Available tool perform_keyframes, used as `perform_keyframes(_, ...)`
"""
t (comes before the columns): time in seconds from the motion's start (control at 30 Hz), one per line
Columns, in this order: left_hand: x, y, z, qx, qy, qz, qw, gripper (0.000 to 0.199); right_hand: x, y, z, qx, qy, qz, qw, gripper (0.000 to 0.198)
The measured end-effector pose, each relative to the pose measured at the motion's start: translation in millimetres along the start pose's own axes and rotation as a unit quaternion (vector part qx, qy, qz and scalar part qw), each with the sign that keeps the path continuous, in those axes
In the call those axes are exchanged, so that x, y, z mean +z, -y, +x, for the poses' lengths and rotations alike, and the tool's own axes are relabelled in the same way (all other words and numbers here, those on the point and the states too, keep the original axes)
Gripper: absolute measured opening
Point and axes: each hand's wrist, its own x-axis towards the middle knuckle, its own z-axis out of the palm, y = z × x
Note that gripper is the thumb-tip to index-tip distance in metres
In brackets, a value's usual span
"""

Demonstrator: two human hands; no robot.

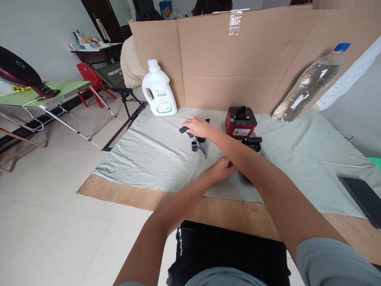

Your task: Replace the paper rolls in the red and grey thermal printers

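My arms cross, the right one reaching over the left. My right hand (pixel 196 126) is at the far left of the cloth, fingers curled over a small black object (pixel 183 129) whose rounded end sticks out. Just below it lies a small dark roll (pixel 194 146) with a curled strip (pixel 201 149) beside it. Another dark piece (pixel 201 139) shows partly under my right wrist. My left hand (pixel 222 169) is closed near the middle, with a small dark brown thing (pixel 229 164) at its fingertips. My right forearm partly hides black items, including a black flat-topped piece (pixel 252 143).
A red box-shaped device (pixel 240 122) stands behind my right forearm. At the back are a white detergent jug (pixel 160 89) and a blue-capped water bottle (pixel 312 85) leaning on the cardboard screen (pixel 232 59). A phone (pixel 361 198) lies right. A person (pixel 131 63) sits beyond the screen.
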Motion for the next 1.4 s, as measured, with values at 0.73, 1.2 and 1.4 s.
perform_keyframes(0.73, 8, -33, -21, 0.104, -0.114, 0.038, 0.987, 0.028, -42, 54, -300, 0.241, -0.105, 0.266, 0.927, 0.034)
perform_keyframes(1.2, 21, -22, -21, -0.010, -0.056, 0.020, 0.998, 0.041, -38, 43, -317, 0.191, -0.131, 0.154, 0.961, 0.026)
perform_keyframes(1.4, 19, -25, -21, 0.139, 0.002, 0.172, 0.975, 0.059, -31, -1, -322, 0.235, -0.129, 0.125, 0.955, 0.029)
